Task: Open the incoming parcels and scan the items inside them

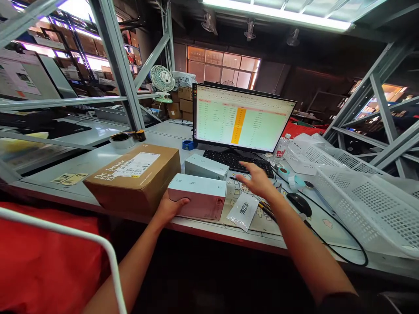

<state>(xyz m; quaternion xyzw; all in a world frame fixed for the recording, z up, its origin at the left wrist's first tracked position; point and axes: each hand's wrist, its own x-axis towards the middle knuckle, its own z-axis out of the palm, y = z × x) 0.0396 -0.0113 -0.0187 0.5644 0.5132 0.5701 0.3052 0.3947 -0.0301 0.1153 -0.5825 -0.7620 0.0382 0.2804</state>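
My left hand [170,206] grips the left end of a small white carton [197,201] at the desk's front edge, its thumb lying across the front face. Behind that carton sits a similar pale box [207,166]. My right hand [258,181] is apart from it, fingers stretched out over the patterned desk mat, just in front of the black keyboard [225,160]; nothing shows in it. Below this hand lies a white packet [242,212] with dark printed characters, beside some pens [267,209]. To the left stands a brown cardboard box [131,192] with a shipping label.
A monitor [242,117] showing a spreadsheet stands at the back. A black mouse [299,203] and its cable lie to the right, near white perforated baskets [376,200]. Tape rolls [122,140] sit behind the cardboard box. A white metal rail [65,226] crosses the lower left.
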